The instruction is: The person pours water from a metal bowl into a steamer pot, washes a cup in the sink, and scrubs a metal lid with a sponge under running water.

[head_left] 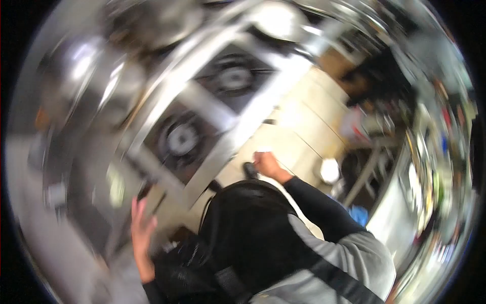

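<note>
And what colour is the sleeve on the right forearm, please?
The right forearm sleeve is black, in the head view.

The stove frame (207, 107) looks like smooth, glossy metal, with matt metal burners (182, 140). Floor tiles (309, 124) look smooth and shiny. Near, apron (248, 213) and shirt (367, 256) are matt cloth.

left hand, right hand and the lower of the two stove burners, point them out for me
Left hand (141, 236), head view: middle of the hand.
Right hand (268, 165), head view: middle of the hand.
Lower burner (183, 140), head view: its pale centre.
</note>
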`<state>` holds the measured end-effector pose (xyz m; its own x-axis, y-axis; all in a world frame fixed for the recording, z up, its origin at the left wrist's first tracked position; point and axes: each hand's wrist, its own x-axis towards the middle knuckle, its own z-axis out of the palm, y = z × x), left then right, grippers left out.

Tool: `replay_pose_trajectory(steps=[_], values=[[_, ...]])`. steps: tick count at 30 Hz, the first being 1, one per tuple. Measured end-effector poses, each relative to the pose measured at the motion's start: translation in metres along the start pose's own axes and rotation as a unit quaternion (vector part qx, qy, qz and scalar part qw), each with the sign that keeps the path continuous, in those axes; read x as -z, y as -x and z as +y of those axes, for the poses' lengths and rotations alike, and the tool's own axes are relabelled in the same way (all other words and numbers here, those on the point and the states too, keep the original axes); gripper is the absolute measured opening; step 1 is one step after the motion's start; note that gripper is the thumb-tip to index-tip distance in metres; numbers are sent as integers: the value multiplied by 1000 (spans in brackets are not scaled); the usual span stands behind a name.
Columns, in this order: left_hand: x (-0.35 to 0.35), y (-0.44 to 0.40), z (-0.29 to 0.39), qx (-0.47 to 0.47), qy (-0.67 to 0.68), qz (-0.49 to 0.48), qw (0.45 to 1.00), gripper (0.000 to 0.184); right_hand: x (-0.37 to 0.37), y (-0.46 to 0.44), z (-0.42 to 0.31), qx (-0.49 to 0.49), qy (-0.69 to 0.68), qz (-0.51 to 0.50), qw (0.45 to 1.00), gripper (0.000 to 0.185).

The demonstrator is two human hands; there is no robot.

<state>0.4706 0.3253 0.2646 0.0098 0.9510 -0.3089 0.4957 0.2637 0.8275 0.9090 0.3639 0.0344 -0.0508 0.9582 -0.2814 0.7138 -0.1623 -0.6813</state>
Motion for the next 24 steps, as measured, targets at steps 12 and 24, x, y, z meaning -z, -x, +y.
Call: replay_pose_trajectory(steps=[12,24], values=[[-150,-138,79,-116,-4,-422,899,75,-64,285,145,-464,-495,245,693,37],[-441,-43,255,-237,-57,-644,725,45,14,417,288,-260,-533,701,396,35]])
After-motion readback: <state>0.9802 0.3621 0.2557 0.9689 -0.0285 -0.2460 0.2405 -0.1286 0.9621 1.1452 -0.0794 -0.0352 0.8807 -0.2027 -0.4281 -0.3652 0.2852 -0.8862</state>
